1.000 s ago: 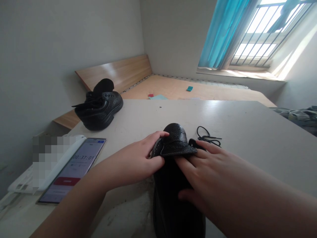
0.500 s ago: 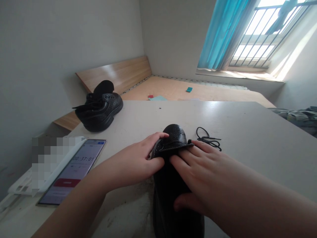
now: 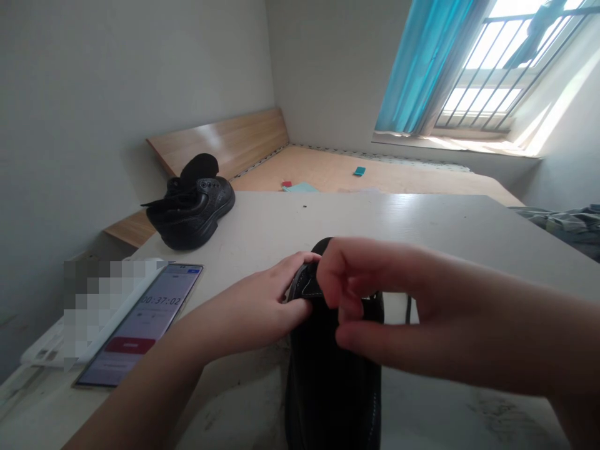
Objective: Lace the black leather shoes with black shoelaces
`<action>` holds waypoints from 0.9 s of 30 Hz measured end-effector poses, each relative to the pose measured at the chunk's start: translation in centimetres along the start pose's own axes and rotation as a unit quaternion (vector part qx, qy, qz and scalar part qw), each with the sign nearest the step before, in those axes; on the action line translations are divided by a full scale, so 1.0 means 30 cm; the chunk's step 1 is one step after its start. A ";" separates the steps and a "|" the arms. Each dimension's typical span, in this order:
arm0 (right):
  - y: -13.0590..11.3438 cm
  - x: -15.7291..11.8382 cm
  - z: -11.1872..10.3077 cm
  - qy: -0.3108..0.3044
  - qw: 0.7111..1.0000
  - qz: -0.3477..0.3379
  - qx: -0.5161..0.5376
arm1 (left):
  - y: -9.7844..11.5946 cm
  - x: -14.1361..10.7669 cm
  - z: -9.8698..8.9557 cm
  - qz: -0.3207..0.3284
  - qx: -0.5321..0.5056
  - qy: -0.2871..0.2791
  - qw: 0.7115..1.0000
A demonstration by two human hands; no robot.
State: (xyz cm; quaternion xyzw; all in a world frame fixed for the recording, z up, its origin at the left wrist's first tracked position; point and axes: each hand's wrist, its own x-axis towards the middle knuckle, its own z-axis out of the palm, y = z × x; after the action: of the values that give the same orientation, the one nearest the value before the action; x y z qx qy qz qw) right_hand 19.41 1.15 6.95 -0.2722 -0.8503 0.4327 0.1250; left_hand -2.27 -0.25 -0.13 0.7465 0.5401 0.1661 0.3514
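Observation:
A black shoe (image 3: pixel 332 381) stands on the white table in front of me, its toe pointing away. My left hand (image 3: pixel 276 297) grips the left edge of the shoe's opening between thumb and fingers. Above the right side of the shoe is my right hand (image 3: pixel 375 294), its fingers curled and its thumb apart below them; whether it touches the shoe or holds something small cannot be made out. Part of a black lace (image 3: pixel 408 309) shows under the right hand; the rest is hidden. Another black shoe (image 3: pixel 194 209) sits at the table's far left.
On the left of the table (image 3: pixel 435 225) lies a phone (image 3: pixel 145 322) showing a timer, beside a white object (image 3: pixel 117 306). Beyond the table is a wooden bed surface (image 3: pixel 323 165) with a teal item (image 3: pixel 359 171). Fabric (image 3: pixel 572 222) lies at the right.
My right hand has lifted from the shoe's opening, turned and curled its fingers, and now covers the toe and most of the lace. My left hand keeps its grip.

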 end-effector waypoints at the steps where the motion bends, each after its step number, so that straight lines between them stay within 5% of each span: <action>1: 0.012 0.008 -0.010 -0.001 0.999 0.005 0.034 | 0.001 0.001 -0.001 -0.002 -0.001 -0.006 1.000; 4: 0.035 0.022 -0.029 0.010 0.999 0.036 0.010 | 0.001 0.002 -0.002 -0.005 0.001 -0.002 1.000; 10: 0.035 -0.002 -0.005 0.056 0.954 0.045 -0.291 | -0.002 0.001 0.004 -0.029 -0.006 0.006 1.000; 20: 0.033 -0.046 0.049 0.068 0.951 0.013 -0.302 | 0.021 0.014 0.006 0.007 -0.022 0.027 0.999; 27: 0.028 -0.015 0.014 -0.027 0.967 -0.001 -0.252 | 0.025 0.012 0.004 0.178 -0.029 0.021 0.983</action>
State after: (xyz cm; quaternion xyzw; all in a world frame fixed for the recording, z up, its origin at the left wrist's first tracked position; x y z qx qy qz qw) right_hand 19.88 1.02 6.04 -0.2821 -0.9353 0.2116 0.0300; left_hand -1.55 -0.09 0.27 0.8167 0.4006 0.2576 0.3258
